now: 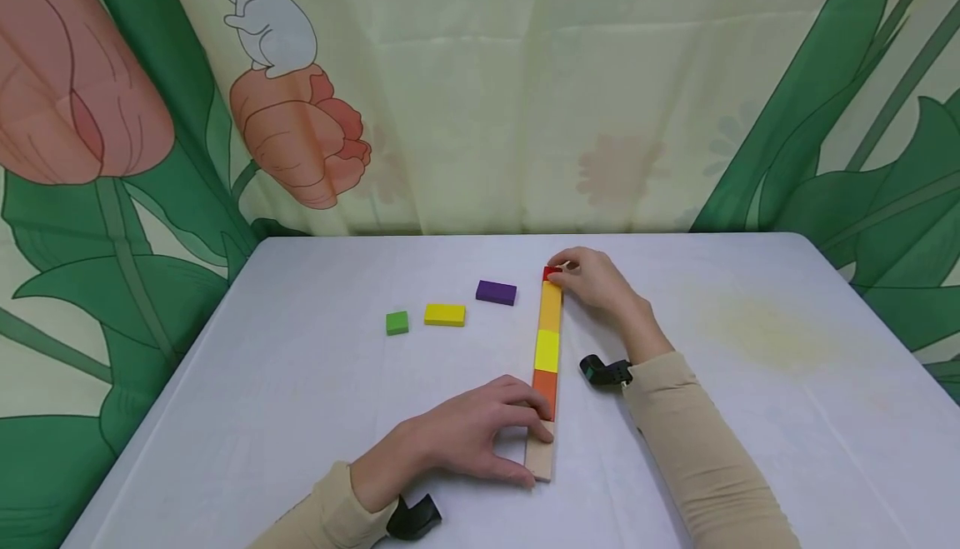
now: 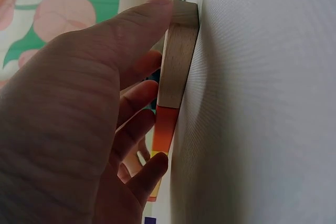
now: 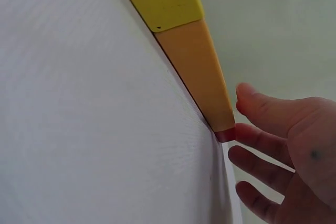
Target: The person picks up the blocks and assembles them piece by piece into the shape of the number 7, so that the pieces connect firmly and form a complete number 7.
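Observation:
Wooden blocks lie end to end in a straight row: a plain wood block (image 1: 538, 459) nearest, then an orange-red block (image 1: 545, 391), a yellow block (image 1: 547, 351), a light orange block (image 1: 551, 307) and a small red block (image 1: 550, 272) at the far end. My left hand (image 1: 480, 432) rests at the near end, thumb by the plain block's near corner, loosely bent fingers over its upper part. The right hand (image 1: 596, 282) holds the red block between thumb and forefinger; in the right wrist view its other fingers (image 3: 257, 166) spread past the row's end.
Left of the row lie a purple block (image 1: 496, 292), a second yellow block (image 1: 445, 315) and a green cube (image 1: 397, 322). The white-covered table (image 1: 315, 382) ends at a patterned curtain (image 1: 487, 132). Black wrist cameras (image 1: 604, 371) hang beneath both wrists.

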Demonstrator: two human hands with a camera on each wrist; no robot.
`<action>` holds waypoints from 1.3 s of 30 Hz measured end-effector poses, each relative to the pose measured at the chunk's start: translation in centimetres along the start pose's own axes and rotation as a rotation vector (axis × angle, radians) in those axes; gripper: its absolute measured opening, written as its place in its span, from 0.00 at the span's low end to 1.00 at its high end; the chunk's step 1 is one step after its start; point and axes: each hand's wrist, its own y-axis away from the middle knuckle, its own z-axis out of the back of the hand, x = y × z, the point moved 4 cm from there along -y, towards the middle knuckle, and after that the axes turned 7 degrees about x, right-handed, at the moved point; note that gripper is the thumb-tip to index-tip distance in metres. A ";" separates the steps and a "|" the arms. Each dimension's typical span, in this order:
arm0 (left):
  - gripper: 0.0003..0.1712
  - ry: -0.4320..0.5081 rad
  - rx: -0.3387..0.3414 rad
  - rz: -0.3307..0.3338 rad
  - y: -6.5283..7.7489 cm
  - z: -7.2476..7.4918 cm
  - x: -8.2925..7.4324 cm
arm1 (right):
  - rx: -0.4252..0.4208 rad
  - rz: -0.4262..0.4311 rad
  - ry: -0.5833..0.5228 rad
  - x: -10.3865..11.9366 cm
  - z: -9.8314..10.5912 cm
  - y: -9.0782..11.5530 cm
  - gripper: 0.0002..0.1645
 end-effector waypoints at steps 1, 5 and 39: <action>0.21 0.002 0.001 0.002 0.0 0.0 0.0 | 0.009 -0.007 -0.009 0.0 0.0 0.1 0.16; 0.21 0.008 0.005 0.007 0.1 0.0 0.1 | 0.029 -0.015 -0.023 0.0 -0.2 0.2 0.16; 0.19 -0.050 -0.159 0.227 0.3 3.4 1.4 | 0.018 0.000 0.021 -0.5 -0.7 0.1 0.16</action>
